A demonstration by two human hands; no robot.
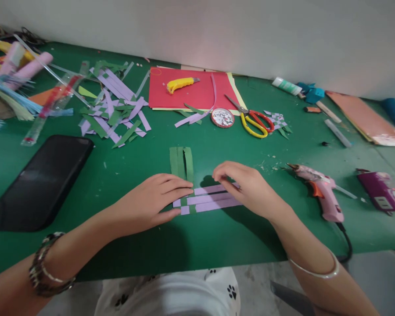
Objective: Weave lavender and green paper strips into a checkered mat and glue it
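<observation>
Lilac paper strips (217,204) lie side by side on the green table, interlaced at their left end with green paper strips (181,160) into a small checkered weave. My left hand (159,197) rests flat over the weave, fingers stretched to the right and covering part of the crossing. Over the right part of the lilac strips is my right hand (246,186), fingers bent and apart, with nothing visible in them. One of its fingers reaches down close to the strips; whether it touches them I cannot tell.
Behind lie loose strips (113,107), red paper (184,94) with a yellow cutter (181,84), a round red-rimmed container (222,117) and scissors (255,122). A black phone (41,180) is at left. A pink glue gun (321,188) and purple box (382,191) sit at right.
</observation>
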